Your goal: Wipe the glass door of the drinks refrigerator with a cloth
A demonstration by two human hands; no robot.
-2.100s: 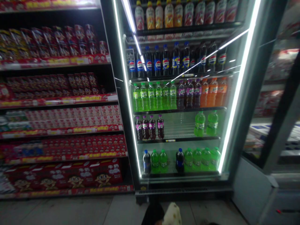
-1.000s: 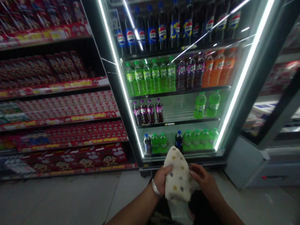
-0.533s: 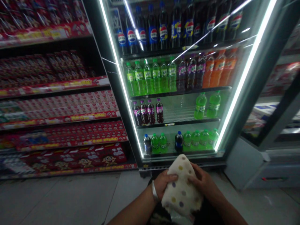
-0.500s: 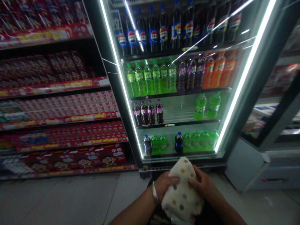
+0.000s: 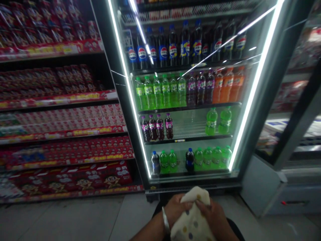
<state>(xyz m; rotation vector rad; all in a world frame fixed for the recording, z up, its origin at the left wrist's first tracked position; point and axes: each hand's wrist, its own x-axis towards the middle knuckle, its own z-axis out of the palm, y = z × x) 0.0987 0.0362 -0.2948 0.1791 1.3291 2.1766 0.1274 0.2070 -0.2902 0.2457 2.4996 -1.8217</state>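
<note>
A cream cloth (image 5: 192,225) with grey and mustard polka dots is bunched between my two hands at the bottom middle of the head view. My left hand (image 5: 176,208), with a silver bangle on its wrist, grips the cloth from the left, thumb on top. On the other side my right hand (image 5: 213,214) pinches it, its thumb close to the left one. The cloth's lower end runs out of the picture. Most fingers are hidden beneath it. Beyond the hands stands a lit drinks fridge (image 5: 192,183) behind glass.
Inside the fridge are rows of cola bottles (image 5: 185,50), green soda bottles (image 5: 156,93) and orange soda bottles (image 5: 228,87). Shelves on the left carry red cans (image 5: 75,78) and red cartons (image 5: 110,177). A white freezer chest (image 5: 265,190) juts out at the right above the tiled floor (image 5: 82,217).
Both hands and the cloth have dropped lower in the picture, and the thumbs have come together, bunching the cloth. The view has tilted up slightly, showing more of the fridge's top.
</note>
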